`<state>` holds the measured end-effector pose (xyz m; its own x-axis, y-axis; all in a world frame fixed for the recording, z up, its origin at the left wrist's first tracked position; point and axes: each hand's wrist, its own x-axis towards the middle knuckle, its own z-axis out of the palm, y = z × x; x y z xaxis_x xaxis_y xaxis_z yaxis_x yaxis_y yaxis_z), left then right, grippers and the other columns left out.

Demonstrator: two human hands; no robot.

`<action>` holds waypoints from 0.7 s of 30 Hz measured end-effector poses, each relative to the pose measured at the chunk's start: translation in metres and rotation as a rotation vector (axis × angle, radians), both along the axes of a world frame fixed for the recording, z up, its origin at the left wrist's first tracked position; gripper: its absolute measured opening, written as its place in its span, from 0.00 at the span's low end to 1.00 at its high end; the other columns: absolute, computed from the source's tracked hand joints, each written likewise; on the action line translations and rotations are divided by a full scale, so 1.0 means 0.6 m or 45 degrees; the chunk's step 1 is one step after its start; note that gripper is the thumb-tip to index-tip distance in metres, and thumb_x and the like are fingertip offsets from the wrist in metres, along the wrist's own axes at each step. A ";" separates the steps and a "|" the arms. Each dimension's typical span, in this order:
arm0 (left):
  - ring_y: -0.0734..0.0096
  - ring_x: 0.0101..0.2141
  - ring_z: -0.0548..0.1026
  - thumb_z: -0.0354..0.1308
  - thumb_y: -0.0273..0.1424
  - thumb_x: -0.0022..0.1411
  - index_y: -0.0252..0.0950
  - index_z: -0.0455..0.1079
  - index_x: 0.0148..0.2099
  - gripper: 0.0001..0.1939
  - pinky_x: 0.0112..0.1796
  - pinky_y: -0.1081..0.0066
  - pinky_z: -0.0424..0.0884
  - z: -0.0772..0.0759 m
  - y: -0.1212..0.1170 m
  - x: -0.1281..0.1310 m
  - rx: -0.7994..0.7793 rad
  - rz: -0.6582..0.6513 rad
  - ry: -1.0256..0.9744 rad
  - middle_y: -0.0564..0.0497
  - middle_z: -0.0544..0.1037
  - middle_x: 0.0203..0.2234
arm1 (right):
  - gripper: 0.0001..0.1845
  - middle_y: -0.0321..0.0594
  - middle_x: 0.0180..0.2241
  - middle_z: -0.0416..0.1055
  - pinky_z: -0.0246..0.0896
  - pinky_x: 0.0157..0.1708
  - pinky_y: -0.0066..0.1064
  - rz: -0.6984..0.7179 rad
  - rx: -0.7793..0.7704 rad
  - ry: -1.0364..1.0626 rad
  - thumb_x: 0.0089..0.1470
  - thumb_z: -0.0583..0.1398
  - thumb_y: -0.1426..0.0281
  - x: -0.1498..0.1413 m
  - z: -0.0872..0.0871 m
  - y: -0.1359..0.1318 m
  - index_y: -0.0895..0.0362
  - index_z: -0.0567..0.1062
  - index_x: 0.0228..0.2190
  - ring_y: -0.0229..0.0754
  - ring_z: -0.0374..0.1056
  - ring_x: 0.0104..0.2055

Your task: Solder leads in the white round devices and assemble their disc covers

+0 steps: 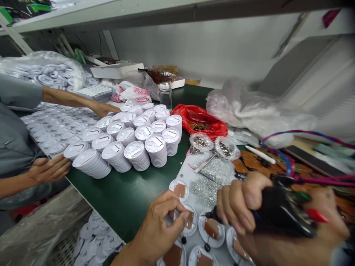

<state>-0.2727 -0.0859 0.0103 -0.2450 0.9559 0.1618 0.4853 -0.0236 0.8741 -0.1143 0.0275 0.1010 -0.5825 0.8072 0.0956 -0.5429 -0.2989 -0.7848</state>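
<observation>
My right hand (240, 201) is wrapped around a black electric screwdriver (280, 212), which is blurred by motion. Its tip points left, near a round white plastic cover (219, 240) with a brown circuit board (211, 228) in it. Just to the left, my left hand (159, 225) has thumb and index finger brought together over another white cover (193, 229); whatever they pinch is too small to make out. More covers with brown boards lie around both hands, some with small black round parts on wires. Loose small screws (206, 188) are spread beyond my hands.
Stacks of white covers (155, 147) stand on the green table (122, 195). At the left a co-worker's hands (51, 169) touch the covers. A red plastic bag (199, 120), bags of metal parts (201, 142) and red and blue cables (288, 159) lie further right. A shelf (166, 16) overhangs.
</observation>
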 end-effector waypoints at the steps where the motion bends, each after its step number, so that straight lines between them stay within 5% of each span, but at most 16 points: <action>1: 0.71 0.29 0.73 0.58 0.27 0.65 0.35 0.73 0.30 0.10 0.32 0.72 0.68 0.001 0.000 0.000 0.003 -0.008 -0.009 0.51 0.74 0.29 | 0.31 0.38 0.13 0.63 0.56 0.16 0.33 -0.024 0.002 -0.008 0.54 0.57 0.40 0.001 0.003 0.000 0.54 0.77 0.21 0.42 0.60 0.15; 9: 0.74 0.28 0.73 0.60 0.22 0.61 0.36 0.80 0.35 0.08 0.29 0.76 0.68 -0.016 0.009 0.024 -0.015 -0.087 -0.174 0.49 0.78 0.34 | 0.33 0.37 0.15 0.64 0.59 0.18 0.33 0.081 0.007 0.057 0.57 0.53 0.39 -0.009 -0.015 -0.012 0.54 0.77 0.24 0.41 0.60 0.17; 21: 0.74 0.29 0.74 0.69 0.22 0.59 0.35 0.80 0.33 0.04 0.30 0.76 0.65 -0.015 0.011 0.030 -0.093 -0.126 -0.196 0.53 0.79 0.30 | 0.34 0.36 0.13 0.62 0.57 0.16 0.30 -0.028 0.001 0.061 0.59 0.53 0.41 -0.016 -0.016 -0.013 0.55 0.77 0.21 0.38 0.60 0.14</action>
